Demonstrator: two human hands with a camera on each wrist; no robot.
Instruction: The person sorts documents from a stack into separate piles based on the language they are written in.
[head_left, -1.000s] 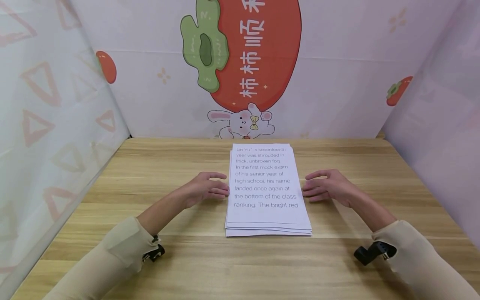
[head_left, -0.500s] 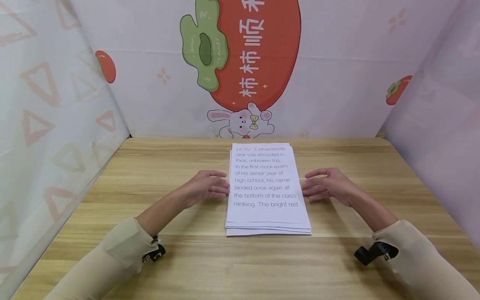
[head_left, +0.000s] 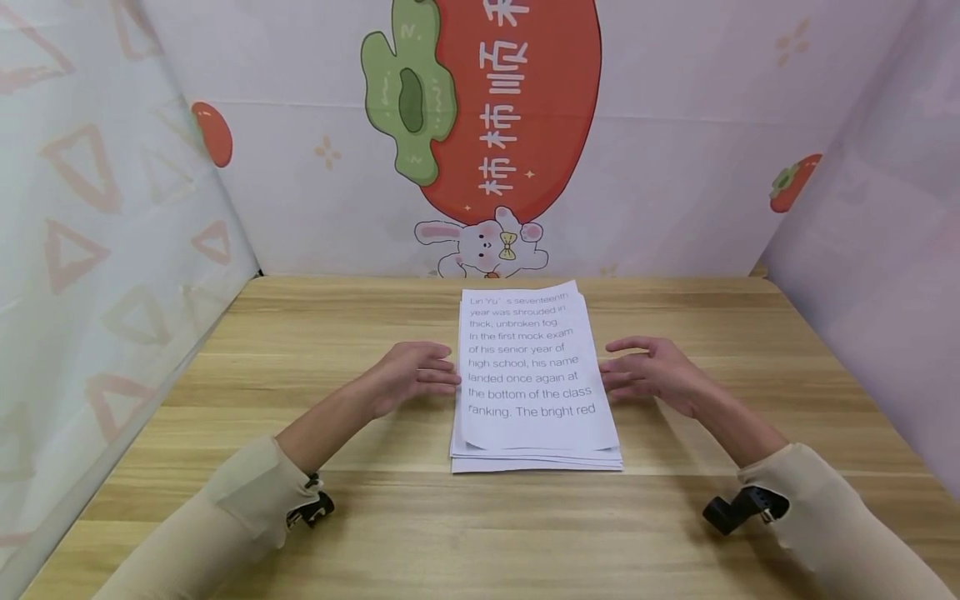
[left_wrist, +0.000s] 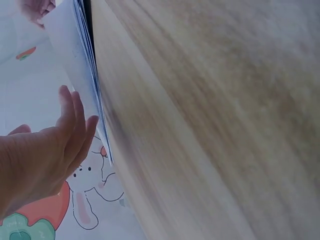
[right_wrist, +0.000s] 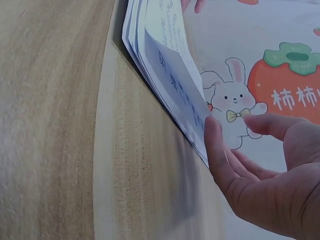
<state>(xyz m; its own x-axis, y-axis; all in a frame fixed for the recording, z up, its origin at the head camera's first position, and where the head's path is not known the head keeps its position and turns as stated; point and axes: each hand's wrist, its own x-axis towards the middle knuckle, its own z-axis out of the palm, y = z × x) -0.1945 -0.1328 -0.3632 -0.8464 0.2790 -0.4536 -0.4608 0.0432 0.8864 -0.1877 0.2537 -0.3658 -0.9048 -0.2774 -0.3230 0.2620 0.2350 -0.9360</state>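
In the middle of the table (head_left: 375, 533) lies a stack of white paper sheets (head_left: 540, 462), printed with large English text. Its top sheet (head_left: 536, 429) sits slightly askew, and the right edge rises off the pile, as the right wrist view also shows. My left hand (head_left: 412, 377) is at the stack's left side, fingertips at or touching the edge, fingers loosely extended. On the right side, my right hand (head_left: 651, 377) has its fingertips against the raised edge of the top sheet, with the thumb apart. Neither hand grips anything.
A white cloth backdrop (head_left: 675, 192) with a persimmon and rabbit print hangs behind the table. Patterned cloth walls stand at the left (head_left: 75, 333) and right (head_left: 877, 233). Black camera mounts show at the left cuff (head_left: 311, 507) and right cuff (head_left: 742, 510).
The top sheet has shifted slightly left, and its right edge has lifted away from the pile. My right hand has moved a little left against it; the left hand has barely moved.
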